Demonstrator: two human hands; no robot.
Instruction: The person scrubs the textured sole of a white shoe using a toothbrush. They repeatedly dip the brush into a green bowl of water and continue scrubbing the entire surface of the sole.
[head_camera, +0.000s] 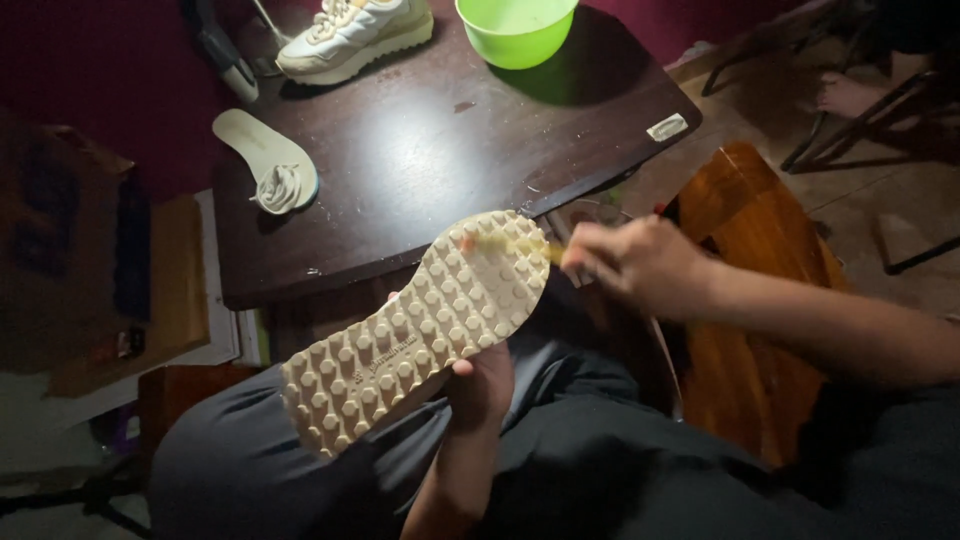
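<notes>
I see the left hand (480, 385) gripping a cream shoe (420, 325), sole up, over the lap beside the dark table (440, 160). The right hand (640, 265) pinches a blurred yellow brush (520, 245) against the toe.

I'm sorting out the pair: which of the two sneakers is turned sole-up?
The sneaker in the left hand, held over the lap: its studded cream sole faces the camera. The other sneaker stands upright, laces up, on the dark table.
</notes>
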